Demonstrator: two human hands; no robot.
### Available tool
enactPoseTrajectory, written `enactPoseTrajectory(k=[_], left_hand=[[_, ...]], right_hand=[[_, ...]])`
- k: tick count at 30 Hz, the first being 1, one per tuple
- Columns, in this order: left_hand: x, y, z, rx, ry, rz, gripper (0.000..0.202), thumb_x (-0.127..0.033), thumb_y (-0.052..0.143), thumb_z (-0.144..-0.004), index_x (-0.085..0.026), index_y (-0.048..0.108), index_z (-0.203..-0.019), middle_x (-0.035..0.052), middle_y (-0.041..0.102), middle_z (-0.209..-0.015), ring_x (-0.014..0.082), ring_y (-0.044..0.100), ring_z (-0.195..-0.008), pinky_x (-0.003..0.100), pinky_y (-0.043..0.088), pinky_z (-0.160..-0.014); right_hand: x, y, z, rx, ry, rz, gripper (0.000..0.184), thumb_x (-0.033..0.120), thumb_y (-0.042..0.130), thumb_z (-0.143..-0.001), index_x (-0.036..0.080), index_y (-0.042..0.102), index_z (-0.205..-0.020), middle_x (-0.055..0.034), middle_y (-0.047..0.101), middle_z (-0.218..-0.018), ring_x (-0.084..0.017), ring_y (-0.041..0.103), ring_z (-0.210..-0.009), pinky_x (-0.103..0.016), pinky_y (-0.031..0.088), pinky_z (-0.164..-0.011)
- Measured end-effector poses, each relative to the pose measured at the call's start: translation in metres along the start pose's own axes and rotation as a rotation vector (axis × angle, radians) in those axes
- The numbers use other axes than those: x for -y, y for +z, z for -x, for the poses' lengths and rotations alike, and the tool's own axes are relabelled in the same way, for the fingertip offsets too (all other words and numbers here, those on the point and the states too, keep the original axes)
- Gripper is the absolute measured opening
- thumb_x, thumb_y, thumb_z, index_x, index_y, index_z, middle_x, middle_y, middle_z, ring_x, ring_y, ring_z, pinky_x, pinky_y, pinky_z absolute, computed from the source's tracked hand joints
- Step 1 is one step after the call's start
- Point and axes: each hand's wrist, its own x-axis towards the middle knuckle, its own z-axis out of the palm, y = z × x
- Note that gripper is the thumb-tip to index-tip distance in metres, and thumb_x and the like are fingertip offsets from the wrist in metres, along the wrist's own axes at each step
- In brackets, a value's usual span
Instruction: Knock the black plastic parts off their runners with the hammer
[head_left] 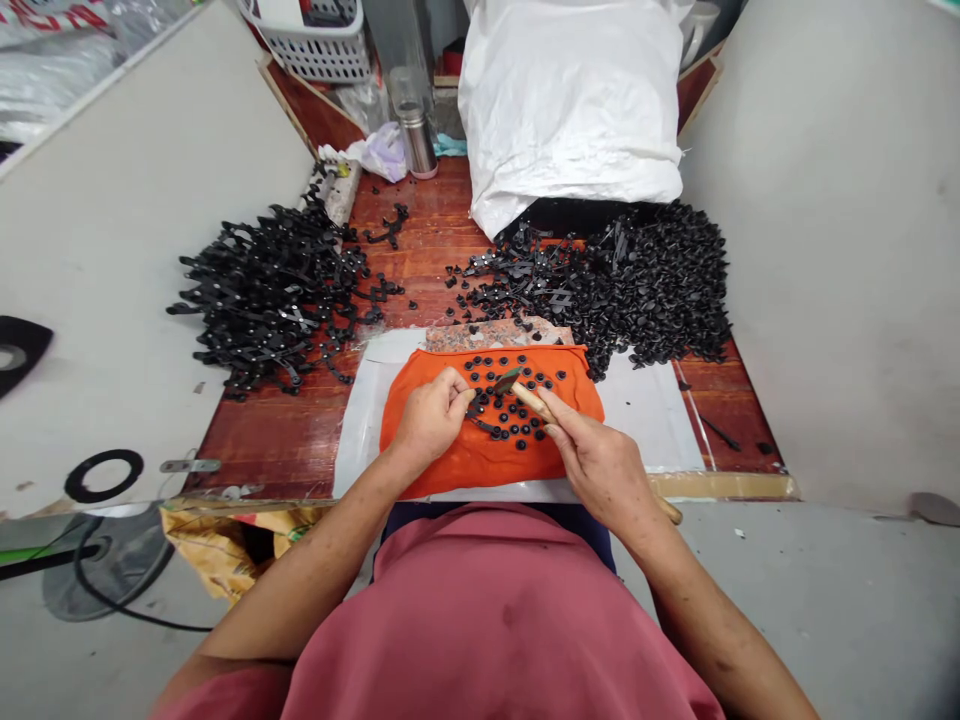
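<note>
My right hand point(601, 458) is wrapped round the wooden handle of a small hammer point(534, 403). The hammer's dark head is low over the middle of an orange cloth point(416, 455). Just left of the head, my left hand point(436, 415) is closed in a pinch at the end of a black jointed plastic piece point(484, 427), partly hidden by the fingers. Several small round black studs point(521, 445) lie spread on the cloth around the hammer head. Whether the head touches a stud, I cannot tell.
Black jointed pieces point(277, 290) are heaped at the left. A large pile of black studs point(667, 285) lies at the right, before a white sack point(574, 110). A steel flask point(418, 140) and a grey basket point(319, 50) stand behind. Pale panels point(840, 250) flank the table.
</note>
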Motion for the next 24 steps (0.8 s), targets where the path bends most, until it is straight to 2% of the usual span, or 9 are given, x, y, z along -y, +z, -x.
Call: enactPoseTrajectory(k=[4, 8, 12, 16, 19, 21, 24], left_hand=[[-0.002, -0.002, -0.002, 0.001, 0.020, -0.001, 0.016, -0.028, 0.058, -0.092, -0.021, 0.054, -0.078, -0.0024, 0.061, -0.067, 0.0150, 0.057, -0.061, 0.027, 0.037, -0.062], [-0.002, -0.001, 0.001, -0.035, 0.042, -0.028, 0.013, -0.027, 0.056, -0.093, -0.021, 0.055, -0.081, -0.0012, 0.064, -0.070, 0.0159, 0.059, -0.064, 0.028, 0.039, -0.064], [0.000, 0.002, 0.003, -0.035, 0.039, -0.031, 0.013, -0.027, 0.056, -0.094, -0.022, 0.055, -0.082, -0.0011, 0.065, -0.070, 0.0167, 0.061, -0.065, 0.028, 0.040, -0.066], [0.002, 0.003, 0.005, -0.027, 0.029, -0.050, 0.013, -0.025, 0.054, -0.094, -0.022, 0.053, -0.081, -0.0006, 0.065, -0.071, 0.0176, 0.062, -0.067, 0.029, 0.041, -0.067], [0.002, 0.004, 0.006, -0.021, 0.033, -0.053, 0.013, -0.025, 0.052, -0.095, -0.023, 0.052, -0.082, 0.0003, 0.067, -0.074, 0.0182, 0.064, -0.070, 0.029, 0.042, -0.069], [0.002, 0.004, 0.006, -0.020, 0.038, -0.052, 0.013, -0.026, 0.052, -0.095, -0.023, 0.052, -0.082, 0.0006, 0.067, -0.075, 0.0186, 0.064, -0.071, 0.029, 0.042, -0.069], [0.003, 0.003, 0.005, -0.017, 0.043, -0.055, 0.013, -0.026, 0.051, -0.095, -0.023, 0.052, -0.083, 0.0008, 0.066, -0.074, 0.0188, 0.063, -0.070, 0.029, 0.042, -0.068]], right_hand=[[0.010, 0.005, -0.004, -0.036, -0.045, 0.054, 0.050, 0.031, 0.040, -0.109, 0.031, 0.043, -0.159, -0.0071, 0.077, -0.114, -0.021, 0.074, -0.091, -0.031, 0.059, -0.085], [0.010, 0.014, -0.004, 0.075, -0.013, 0.205, 0.052, 0.028, 0.042, -0.107, 0.033, 0.042, -0.159, -0.0050, 0.077, -0.100, -0.020, 0.072, -0.079, -0.029, 0.058, -0.072], [0.011, 0.014, -0.003, 0.019, -0.009, 0.205, 0.052, 0.029, 0.036, -0.110, 0.031, 0.038, -0.161, -0.0073, 0.076, -0.108, -0.019, 0.072, -0.083, -0.028, 0.057, -0.078], [0.014, 0.014, -0.005, 0.123, 0.012, 0.284, 0.052, 0.029, 0.041, -0.108, 0.033, 0.040, -0.160, -0.0058, 0.077, -0.102, -0.020, 0.072, -0.078, -0.028, 0.057, -0.070], [0.014, 0.015, -0.006, 0.076, -0.006, 0.248, 0.052, 0.030, 0.039, -0.109, 0.032, 0.039, -0.161, -0.0066, 0.077, -0.102, -0.020, 0.072, -0.079, -0.028, 0.057, -0.073], [0.013, 0.017, -0.006, 0.050, -0.011, 0.255, 0.052, 0.030, 0.039, -0.108, 0.031, 0.040, -0.161, -0.0077, 0.077, -0.101, -0.019, 0.072, -0.077, -0.027, 0.056, -0.070], [0.014, 0.019, -0.008, 0.112, 0.006, 0.301, 0.054, 0.029, 0.046, -0.105, 0.033, 0.042, -0.159, -0.0070, 0.077, -0.097, -0.020, 0.071, -0.072, -0.026, 0.053, -0.062]])
